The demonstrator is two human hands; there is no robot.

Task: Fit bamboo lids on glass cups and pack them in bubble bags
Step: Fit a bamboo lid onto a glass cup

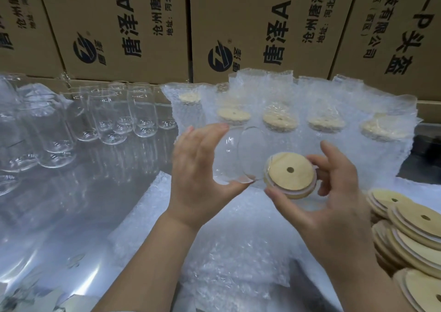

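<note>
In the head view, the left hand (198, 166) curls its thumb and fingers round a glass cup (235, 155) tipped on its side above the flat bubble bags (226, 252). The right hand (334, 192) pinches a bamboo lid (290, 174) by its edge, right at the cup's open rim. Empty glasses (107, 120) crowd the shiny table (59, 216) to the left, bagged cups (279, 120) line the back before the cardboard boxes (124, 25), and a lid pile (410, 228) hugs the right edge, leaving bare table at near left.
</note>
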